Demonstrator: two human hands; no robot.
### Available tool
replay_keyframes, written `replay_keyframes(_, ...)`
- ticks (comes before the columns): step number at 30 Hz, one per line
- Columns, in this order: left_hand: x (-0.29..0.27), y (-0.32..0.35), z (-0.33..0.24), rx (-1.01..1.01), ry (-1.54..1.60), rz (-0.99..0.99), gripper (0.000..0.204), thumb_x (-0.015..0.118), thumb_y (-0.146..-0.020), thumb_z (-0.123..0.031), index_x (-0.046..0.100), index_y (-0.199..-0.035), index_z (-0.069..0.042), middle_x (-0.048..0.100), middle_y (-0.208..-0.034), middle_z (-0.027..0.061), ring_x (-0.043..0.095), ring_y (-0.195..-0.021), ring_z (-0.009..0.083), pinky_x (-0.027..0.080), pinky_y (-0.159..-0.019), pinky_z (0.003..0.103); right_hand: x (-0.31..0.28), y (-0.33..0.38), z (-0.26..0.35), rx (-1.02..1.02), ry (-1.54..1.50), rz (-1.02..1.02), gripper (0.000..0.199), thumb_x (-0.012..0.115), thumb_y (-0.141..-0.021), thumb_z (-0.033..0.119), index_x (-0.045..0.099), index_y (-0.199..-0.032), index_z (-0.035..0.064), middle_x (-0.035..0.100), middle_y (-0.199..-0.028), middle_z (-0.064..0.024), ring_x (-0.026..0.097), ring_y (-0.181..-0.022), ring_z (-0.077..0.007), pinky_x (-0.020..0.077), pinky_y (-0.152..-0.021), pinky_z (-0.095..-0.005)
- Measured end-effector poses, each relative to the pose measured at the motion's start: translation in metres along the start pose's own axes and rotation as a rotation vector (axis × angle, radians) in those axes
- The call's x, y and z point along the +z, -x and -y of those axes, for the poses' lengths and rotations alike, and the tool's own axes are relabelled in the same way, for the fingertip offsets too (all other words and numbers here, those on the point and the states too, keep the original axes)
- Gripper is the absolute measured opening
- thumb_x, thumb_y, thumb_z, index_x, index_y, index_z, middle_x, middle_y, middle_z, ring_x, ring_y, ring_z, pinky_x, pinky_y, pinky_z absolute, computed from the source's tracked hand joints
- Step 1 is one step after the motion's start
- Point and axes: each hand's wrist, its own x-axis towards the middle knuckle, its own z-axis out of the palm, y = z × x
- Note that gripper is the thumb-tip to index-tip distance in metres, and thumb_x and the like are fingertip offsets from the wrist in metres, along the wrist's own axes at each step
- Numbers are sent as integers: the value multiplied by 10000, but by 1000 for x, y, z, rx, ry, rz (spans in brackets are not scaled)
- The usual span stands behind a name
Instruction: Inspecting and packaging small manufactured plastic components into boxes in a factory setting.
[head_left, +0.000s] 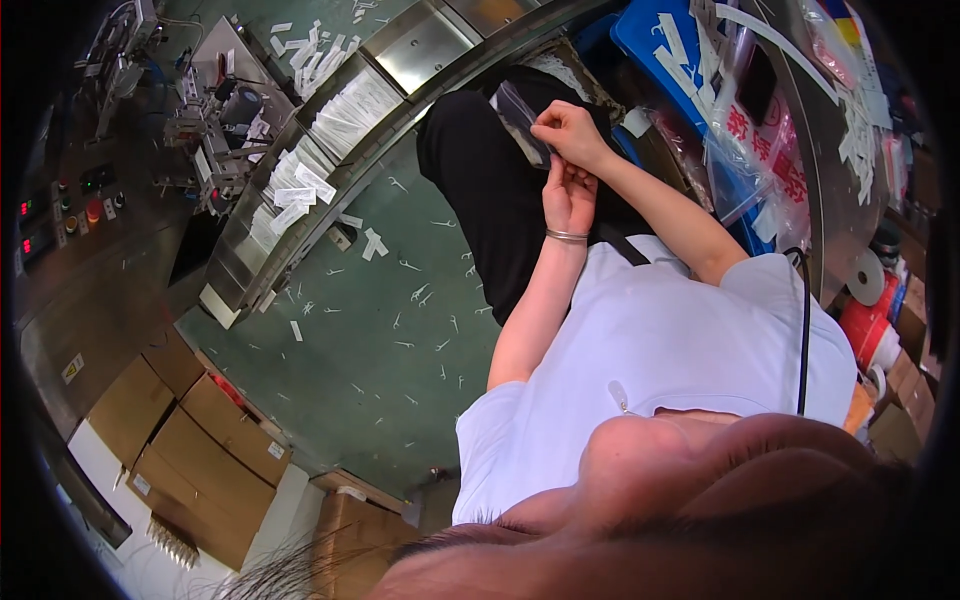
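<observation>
Over the lap in black trousers, near twelve o'clock, both hands meet on a small clear plastic bag (520, 115). Its long axis runs from ten o'clock down to four o'clock. Right hand (568, 130) pinches the bag's lower edge with closed fingers; left hand (568, 195), just below, has its fingers curled up toward the same end. Scattered white floss picks (420, 292) lie on the green floor (380, 330) at eight o'clock.
</observation>
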Motion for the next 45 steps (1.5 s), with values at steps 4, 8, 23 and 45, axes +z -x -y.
replay_keyframes(4, 3, 0, 5, -4, 23, -107, 194, 477, -922, -271, 558, -880, -99, 509, -743, -37, 446, -673, 94, 374, -647, 217, 1, 2, -8, -17, 56, -45, 140, 664, -715, 103, 601, -735, -20, 564, -683, -44, 538, -618, -106, 435, -569, -238)
replay_keyframes(8, 6, -9, 10, 32, -26, -155, 185, 487, -918, -264, 556, -866, -101, 491, -717, -31, 438, -636, 95, 364, -592, 209, 0, -10, -13, 33, 132, -65, 161, 662, -700, 139, 616, -736, -11, 581, -689, -65, 562, -626, -147, 449, -583, -267)
replay_keyframes(23, 5, -11, 6, 39, -369, -402, 247, 553, -878, -317, 500, -850, -78, 316, -487, -24, 345, -411, 119, 271, -417, 235, 24, -85, -39, 81, 122, -87, 176, 661, -715, 161, 639, -699, -13, 588, -584, -44, 548, -591, -104, 442, -565, -253)
replay_keyframes(45, 46, -30, -56, 960, -1664, -337, 405, 357, -958, -342, 518, -1019, 25, 520, -1049, 126, 492, -995, 226, 390, -839, 295, -128, -27, -53, -83, -132, 224, 152, 554, -854, 76, 582, -990, 15, 596, -1000, -25, 543, -913, -101, 409, -838, -223)
